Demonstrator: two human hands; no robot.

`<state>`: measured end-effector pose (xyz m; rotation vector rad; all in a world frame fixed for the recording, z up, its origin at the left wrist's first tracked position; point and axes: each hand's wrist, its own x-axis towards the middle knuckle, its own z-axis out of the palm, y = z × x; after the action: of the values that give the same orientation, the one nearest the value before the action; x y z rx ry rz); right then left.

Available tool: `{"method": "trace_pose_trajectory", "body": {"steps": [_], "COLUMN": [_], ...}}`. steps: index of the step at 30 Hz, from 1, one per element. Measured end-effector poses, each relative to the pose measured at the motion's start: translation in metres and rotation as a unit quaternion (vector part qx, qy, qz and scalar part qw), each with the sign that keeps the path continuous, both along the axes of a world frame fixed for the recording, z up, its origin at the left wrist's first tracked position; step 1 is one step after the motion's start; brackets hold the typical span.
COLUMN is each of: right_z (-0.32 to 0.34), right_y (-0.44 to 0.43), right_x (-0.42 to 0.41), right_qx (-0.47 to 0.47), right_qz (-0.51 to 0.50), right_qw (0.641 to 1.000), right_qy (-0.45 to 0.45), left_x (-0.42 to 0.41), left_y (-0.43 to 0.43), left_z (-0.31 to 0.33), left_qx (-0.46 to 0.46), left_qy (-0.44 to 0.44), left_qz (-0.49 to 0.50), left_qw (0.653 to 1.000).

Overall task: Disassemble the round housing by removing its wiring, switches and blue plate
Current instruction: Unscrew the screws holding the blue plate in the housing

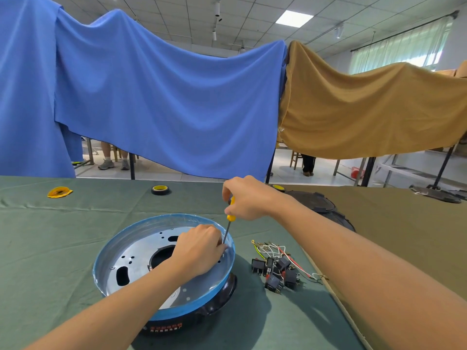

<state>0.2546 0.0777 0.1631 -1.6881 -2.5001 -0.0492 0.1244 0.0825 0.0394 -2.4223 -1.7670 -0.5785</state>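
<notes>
The black round housing (217, 308), its blue plate (161, 219) on top, sits on the green tablecloth (50, 248). The left hand (199, 248) curls inside the plate at the tip of the screwdriver (230, 218); what it holds I cannot tell. The right hand (247, 198) grips the yellow handle. The removed switches (278, 272) and wiring (270, 248) lie just beside the housing.

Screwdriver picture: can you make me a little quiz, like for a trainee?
1. True or false: the right hand holds the yellow screwdriver.
2. Where do the switches lie? A on the floor; B on the green cloth beside the housing; C in a box.
3. Fill in: the left hand reaches inside the ____ plate.
Key: 1 true; 2 B; 3 blue.
</notes>
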Motion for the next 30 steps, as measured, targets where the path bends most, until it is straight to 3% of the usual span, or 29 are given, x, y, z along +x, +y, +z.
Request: {"method": "trace_pose_trajectory", "body": {"steps": [7, 11, 13, 17, 18, 19, 22, 27, 30], "right_z": [0.012, -0.011, -0.029, -0.057, -0.063, -0.068, -0.074, -0.073, -0.082], "right_y": [-0.001, -0.001, -0.002, -0.012, -0.016, -0.019, -0.028, -0.037, -0.041], "right_x": [0.02, 0.035, 0.038, 0.038, 0.037, 0.037, 0.039, 0.054, 0.048], "right_qx": [0.026, 0.003, -0.05, -0.237, -0.277, -0.31, -0.35, -0.304, -0.192], "right_qz": [-0.085, -0.142, -0.197, -0.226, -0.205, -0.177, -0.1, -0.048, -0.09], "right_qw": [0.98, 0.926, 0.847, 0.599, 0.562, 0.554, 0.609, 0.66, 0.762], "right_qy": [0.178, 0.35, 0.49, 0.73, 0.752, 0.752, 0.704, 0.685, 0.612], "left_x": [-0.005, -0.009, -0.009, -0.005, -0.002, 0.0, 0.005, 0.008, 0.014], "left_y": [-0.002, -0.002, -0.002, -0.005, -0.006, -0.007, -0.011, -0.019, -0.024], "left_z": [0.005, 0.014, 0.016, 0.023, 0.025, 0.028, 0.034, 0.037, 0.037], "left_qx": [-0.036, -0.063, -0.079, -0.097, -0.093, -0.088, -0.08, -0.07, -0.085], "left_qy": [-0.066, -0.141, -0.181, -0.276, -0.298, -0.319, -0.356, -0.382, -0.39], "left_qz": [0.014, 0.038, 0.036, 0.016, 0.006, -0.002, -0.021, -0.024, -0.031], "left_qw": [0.997, 0.987, 0.98, 0.956, 0.95, 0.944, 0.931, 0.921, 0.916]}}
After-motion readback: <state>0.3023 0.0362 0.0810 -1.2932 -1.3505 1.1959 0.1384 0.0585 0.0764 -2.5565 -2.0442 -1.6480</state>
